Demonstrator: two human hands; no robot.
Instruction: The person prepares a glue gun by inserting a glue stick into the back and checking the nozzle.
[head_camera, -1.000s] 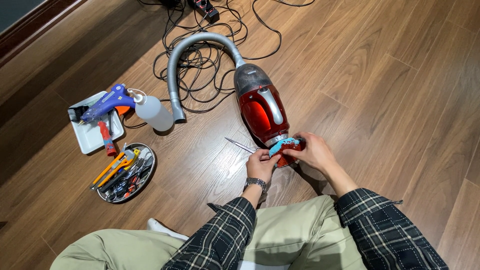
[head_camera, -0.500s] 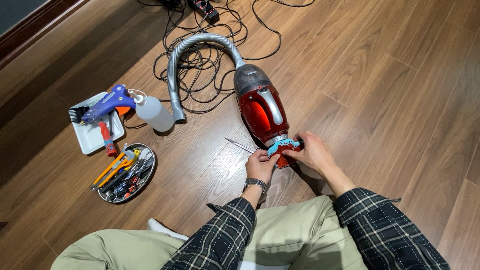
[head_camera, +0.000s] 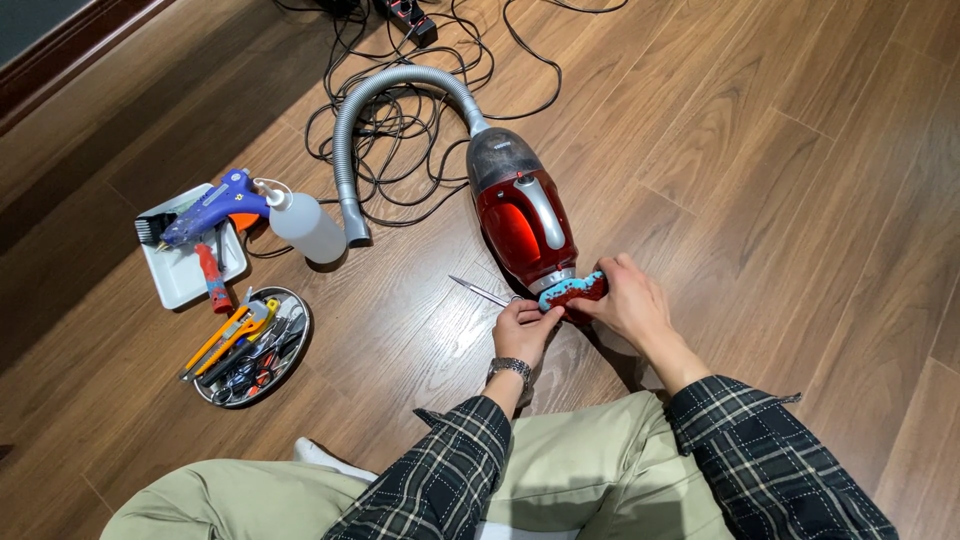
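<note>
Part: small red and blue plastic piece (head_camera: 572, 289), at the near end of the red canister vacuum cleaner (head_camera: 522, 212) on the wooden floor (head_camera: 780, 180).
Left hand (head_camera: 524, 331): pinches its left end.
Right hand (head_camera: 628, 300): fingers curled around its right end.
Handling: likely light, rigid; best held by both ends.

On the floor (head_camera: 760, 170) before my knees lies the vacuum cleaner (head_camera: 522, 215), its hose (head_camera: 385, 105) curving away over the tangled cables (head_camera: 400, 130) behind it. A thin metal tool (head_camera: 478, 291) lies just left of the vacuum's near end. Well to my left, a squeeze bottle (head_camera: 305, 224) lies beside a tray (head_camera: 185, 265) carrying the glue gun (head_camera: 212, 206), and a round dish of hand tools (head_camera: 250, 348) sits nearer me.
</note>
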